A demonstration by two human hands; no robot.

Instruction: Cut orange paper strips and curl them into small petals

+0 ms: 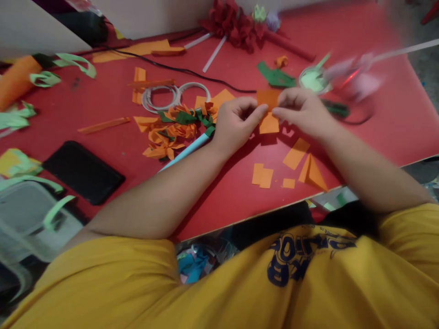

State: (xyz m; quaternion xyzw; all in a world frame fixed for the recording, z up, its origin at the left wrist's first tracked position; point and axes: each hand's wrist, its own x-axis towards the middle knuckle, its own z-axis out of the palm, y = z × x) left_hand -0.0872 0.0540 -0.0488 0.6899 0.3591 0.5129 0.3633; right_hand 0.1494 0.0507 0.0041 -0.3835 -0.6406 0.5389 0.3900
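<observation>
A small piece of orange paper point(269, 123) is held up above the red table, pinched at its sides between both hands. My left hand point(236, 118) has thumb and fingers closed on its left edge. On the opposite edge, my right hand point(302, 109) pinches the paper the same way. The sheet looks creased or doubled across its middle. Below it on the table lie cut orange paper pieces point(263, 175), a larger orange strip point(297, 153) and a folded orange piece point(313, 172). Beside my left wrist are orange paper flowers point(171, 132) with a light-blue stem point(187, 152).
Rolls of tape point(160, 99) and a black phone-like slab point(84, 172) lie to the left. A black cable point(185, 71) crosses the red table point(404, 114). Red paper flowers point(236, 25) are at the back; a green paper scrap point(276, 75) and a blurred pink object point(365, 84) are right.
</observation>
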